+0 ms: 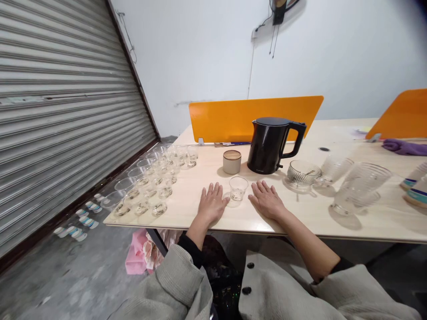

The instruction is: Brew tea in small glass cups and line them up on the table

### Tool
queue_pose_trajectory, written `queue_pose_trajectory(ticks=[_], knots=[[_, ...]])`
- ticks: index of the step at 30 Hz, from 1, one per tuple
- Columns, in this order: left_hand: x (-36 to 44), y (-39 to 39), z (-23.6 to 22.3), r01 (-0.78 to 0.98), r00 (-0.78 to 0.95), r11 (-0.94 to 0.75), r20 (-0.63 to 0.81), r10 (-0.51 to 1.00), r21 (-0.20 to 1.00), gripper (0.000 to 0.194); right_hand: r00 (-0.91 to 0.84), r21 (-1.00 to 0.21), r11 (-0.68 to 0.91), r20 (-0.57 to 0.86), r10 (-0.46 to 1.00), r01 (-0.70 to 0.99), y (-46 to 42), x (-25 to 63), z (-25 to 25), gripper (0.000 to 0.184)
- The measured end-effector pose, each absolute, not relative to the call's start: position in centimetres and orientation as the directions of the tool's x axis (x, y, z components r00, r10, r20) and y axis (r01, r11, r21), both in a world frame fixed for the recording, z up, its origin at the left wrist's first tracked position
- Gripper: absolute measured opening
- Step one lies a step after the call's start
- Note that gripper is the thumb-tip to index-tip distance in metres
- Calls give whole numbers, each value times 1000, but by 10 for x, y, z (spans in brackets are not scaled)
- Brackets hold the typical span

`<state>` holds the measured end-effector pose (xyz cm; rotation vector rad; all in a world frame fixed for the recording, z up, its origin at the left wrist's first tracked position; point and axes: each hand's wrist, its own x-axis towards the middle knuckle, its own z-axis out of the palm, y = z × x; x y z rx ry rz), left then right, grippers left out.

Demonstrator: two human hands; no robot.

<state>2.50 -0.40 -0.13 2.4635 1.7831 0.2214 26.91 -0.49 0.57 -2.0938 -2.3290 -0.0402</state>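
Note:
My left hand (212, 204) lies flat on the pale wooden table (200, 175), palm down with its fingers stretched out. A small clear cup (238, 190) stands just to its right, with a little dark matter at the bottom. On the cup's other side my right hand (266, 200) also rests flat, fingers extended, holding nothing. Behind the cup sits a grey canister (231, 163) with a wooden lid. A black electric kettle (267, 146) stands to the right of the canister, its handle pointing right.
Rows of clear cups (165, 189) fill the table's left end. To the right stand a ribbed glass cup (303, 173), tall ribbed glasses (360, 186) and a purple cloth (404, 146). An orange divider (227, 118) rises behind the kettle. White paper cups (76, 233) lie on the floor.

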Motion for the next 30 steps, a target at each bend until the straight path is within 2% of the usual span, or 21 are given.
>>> queue_pose_trajectory(ticks=[30], knots=[[25,-4,0,935,305,-311,62,950,169,73,-107,11,106,35,994,994,-4,270,4,70]])
